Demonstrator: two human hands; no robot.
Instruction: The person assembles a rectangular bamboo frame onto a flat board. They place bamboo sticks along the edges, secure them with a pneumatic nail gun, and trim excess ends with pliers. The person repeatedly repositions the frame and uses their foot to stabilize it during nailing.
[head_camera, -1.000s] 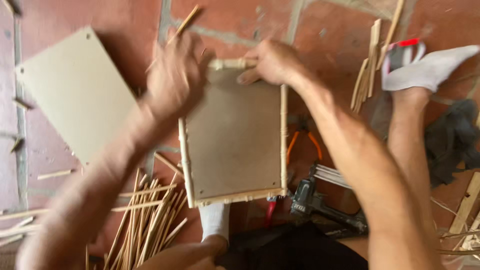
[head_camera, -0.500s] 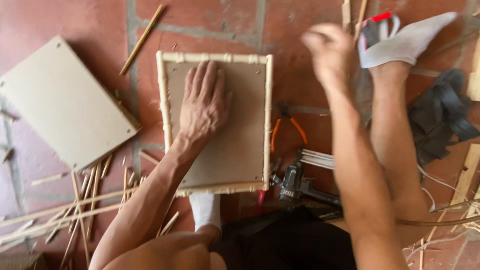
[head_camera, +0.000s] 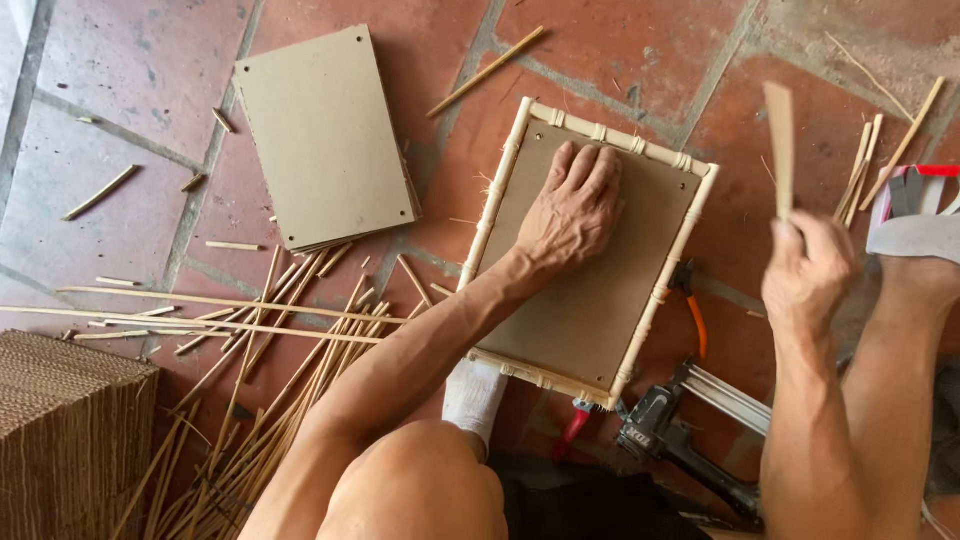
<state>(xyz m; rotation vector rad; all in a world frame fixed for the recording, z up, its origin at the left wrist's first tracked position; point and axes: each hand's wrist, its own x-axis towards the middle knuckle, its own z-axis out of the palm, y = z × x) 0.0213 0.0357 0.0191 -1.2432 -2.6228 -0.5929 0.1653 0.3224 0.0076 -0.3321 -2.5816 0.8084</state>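
- The framed board (head_camera: 590, 300), a brown panel edged with pale bamboo strips, lies flat on the red tile floor (head_camera: 620, 40) in the middle of the frame, tilted a little to the right.
- Near the bottom edge, a white-socked foot (head_camera: 472, 395) touches the board's lower left corner, just above a bare knee.
- A nail gun (head_camera: 665, 440) lies at lower right, beside the board's bottom corner, with orange-handled pliers (head_camera: 695, 320) against the right edge.
- A heap of thin bamboo sticks (head_camera: 250, 400) spreads across the lower left, next to a corrugated cardboard block (head_camera: 70, 430).
- The left hand (head_camera: 575, 210) rests flat on the upper part of the board, fingers spread, gripping nothing.
- The right hand (head_camera: 810, 275), at centre right and clear of the board, is closed around a flat bamboo strip (head_camera: 780, 140) held upright.
- A stack of plain boards (head_camera: 325, 135) lies at upper left, well apart from the framed one.
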